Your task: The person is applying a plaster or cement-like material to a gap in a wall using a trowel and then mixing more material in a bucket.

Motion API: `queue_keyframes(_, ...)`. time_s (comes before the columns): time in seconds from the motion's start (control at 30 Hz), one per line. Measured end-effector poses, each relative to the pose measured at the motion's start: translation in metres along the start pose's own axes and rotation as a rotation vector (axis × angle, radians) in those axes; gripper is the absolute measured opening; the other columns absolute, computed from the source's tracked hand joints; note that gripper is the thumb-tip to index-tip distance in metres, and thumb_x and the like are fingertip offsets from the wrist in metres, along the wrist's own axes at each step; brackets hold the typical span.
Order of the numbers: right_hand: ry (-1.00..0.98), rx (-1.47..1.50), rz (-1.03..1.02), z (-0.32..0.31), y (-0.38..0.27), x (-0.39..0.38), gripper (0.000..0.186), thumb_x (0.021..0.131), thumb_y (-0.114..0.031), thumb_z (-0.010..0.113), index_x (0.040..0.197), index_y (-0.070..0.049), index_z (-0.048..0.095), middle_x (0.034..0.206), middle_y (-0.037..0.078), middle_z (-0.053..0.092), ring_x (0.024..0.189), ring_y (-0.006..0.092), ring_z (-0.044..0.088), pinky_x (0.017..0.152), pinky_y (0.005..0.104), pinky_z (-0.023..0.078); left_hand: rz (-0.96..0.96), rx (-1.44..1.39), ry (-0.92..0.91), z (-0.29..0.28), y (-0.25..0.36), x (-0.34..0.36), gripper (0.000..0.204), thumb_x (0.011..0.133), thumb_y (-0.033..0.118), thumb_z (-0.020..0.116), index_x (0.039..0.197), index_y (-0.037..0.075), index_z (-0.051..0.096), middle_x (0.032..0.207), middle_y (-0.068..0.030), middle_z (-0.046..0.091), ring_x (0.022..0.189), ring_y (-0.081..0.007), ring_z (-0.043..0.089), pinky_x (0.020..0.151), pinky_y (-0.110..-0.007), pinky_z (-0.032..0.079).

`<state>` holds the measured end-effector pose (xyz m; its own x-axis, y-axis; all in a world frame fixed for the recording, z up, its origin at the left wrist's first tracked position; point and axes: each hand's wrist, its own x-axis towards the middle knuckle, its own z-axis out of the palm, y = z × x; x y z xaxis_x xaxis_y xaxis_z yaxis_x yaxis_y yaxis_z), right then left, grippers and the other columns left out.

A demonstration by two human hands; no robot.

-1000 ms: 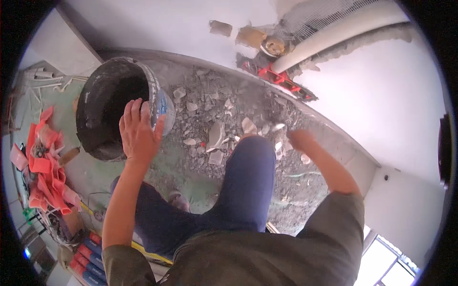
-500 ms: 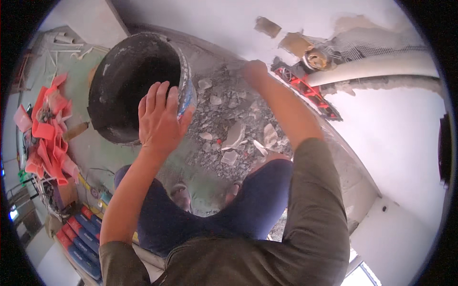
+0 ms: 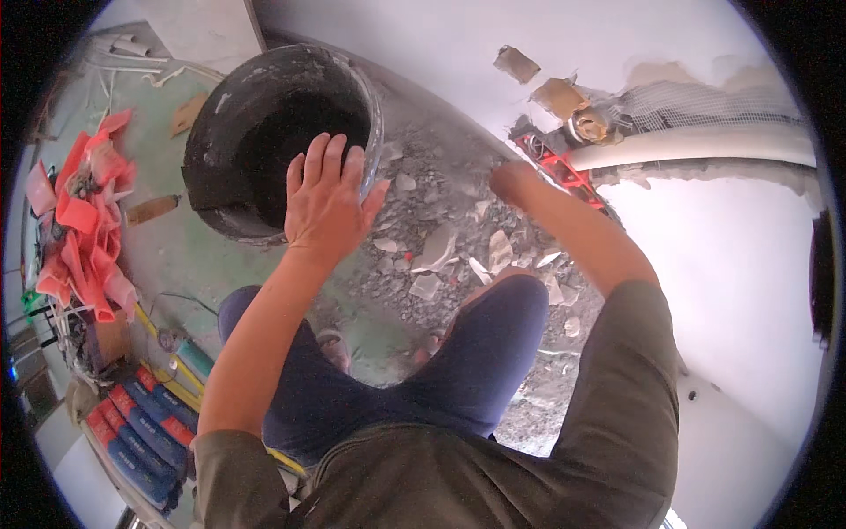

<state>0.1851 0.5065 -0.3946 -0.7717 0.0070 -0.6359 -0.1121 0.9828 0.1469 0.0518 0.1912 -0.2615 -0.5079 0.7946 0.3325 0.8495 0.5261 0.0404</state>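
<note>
A large black bucket (image 3: 216, 167) lies tipped, its dark mouth facing me. Against its near right rim rests my left hand (image 3: 330, 189), the fingers stretched out and slightly apart, the thumb off to the right. To the right, low beside the base of the wall, my right hand (image 3: 515, 183) is curled over the heap of rubble (image 3: 414, 203). Its fingers are bent under and hidden, so whatever they hold does not show. Pale broken slabs (image 3: 436, 249) lie among the grey crumbs between the bucket and my knees. Dust blurs the rubble near the right hand.
A white pipe (image 3: 696, 148) runs along the wall, with mesh and a red plastic frame (image 3: 564, 167) close to my right forearm. Crumpled pink-red sheets (image 3: 88, 212) and a brown bottle (image 3: 152, 210) lie left. Several blue-and-red packages (image 3: 141, 432) sit at lower left.
My right hand has moved down and to the right along the wall base. The bucket and my left hand appear further right and slightly higher, partly because the view has shifted.
</note>
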Motion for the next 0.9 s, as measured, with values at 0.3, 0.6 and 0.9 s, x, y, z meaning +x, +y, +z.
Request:
queue_keyframes(0.3, -0.021, 0.137, 0.153, 0.082, -0.033, -0.122, 0.018, 0.082, -0.014, 0.056, 0.082, -0.008, 0.073, 0.086, 0.015, 0.072, 0.08, 0.0321, 0.071, 0.065, 0.0449, 0.056, 0.03, -0.052, -0.004, 0.002, 0.007, 0.003, 0.047, 0.088, 0.043, 0.057, 0.115, 0.005, 0.057, 0.128, -0.0125, 0.05, 0.127, -0.03, 0.04, 0.103, -0.046, 0.032)
queue_keyframes(0.6, -0.156, 0.389, 0.456, 0.102, -0.092, -0.211, 0.021, 0.086, -0.017, 0.052, 0.095, -0.005, 0.067, 0.084, 0.018, 0.07, 0.079, 0.0361, 0.07, 0.067, 0.0474, 0.056, 0.028, -0.072, -0.032, 0.002, 0.001, 0.003, 0.051, 0.09, 0.044, 0.056, 0.118, 0.002, 0.056, 0.129, -0.0132, 0.05, 0.127, -0.0311, 0.04, 0.103, -0.045, 0.032)
queue_keyframes(0.9, 0.208, 0.205, 0.281, 0.001, -0.011, -0.081, 0.019, 0.082, -0.009, 0.055, 0.099, -0.002, 0.062, 0.084, 0.019, 0.069, 0.081, 0.034, 0.069, 0.066, 0.0463, 0.056, 0.055, -0.068, -0.019, -0.004, 0.002, 0.003, 0.053, 0.088, 0.042, 0.059, 0.118, 0.0, 0.055, 0.128, -0.0149, 0.051, 0.126, -0.0323, 0.042, 0.102, -0.046, 0.033)
